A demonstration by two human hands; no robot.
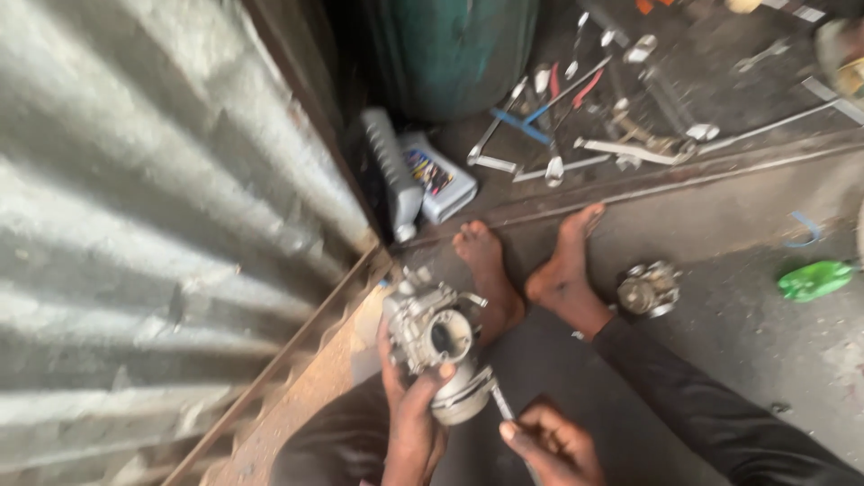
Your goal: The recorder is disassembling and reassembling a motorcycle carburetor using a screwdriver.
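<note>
left hand [409, 418] grips the silver cast-metal carburettor body [436, 342] from below, thumb across its round bore, held over the lap just in front of the bare feet [531, 270]. right hand [551, 445] is clenched on a thin steel screwdriver-like tool [499, 403], tip at the body's lower edge. judged step: working a fastener there; next calls for a steady tip. surface: grey concrete floor [747, 333]; corrugated metal sheet wall [135, 225] left; spanners [558, 135] scattered beyond.
</note>
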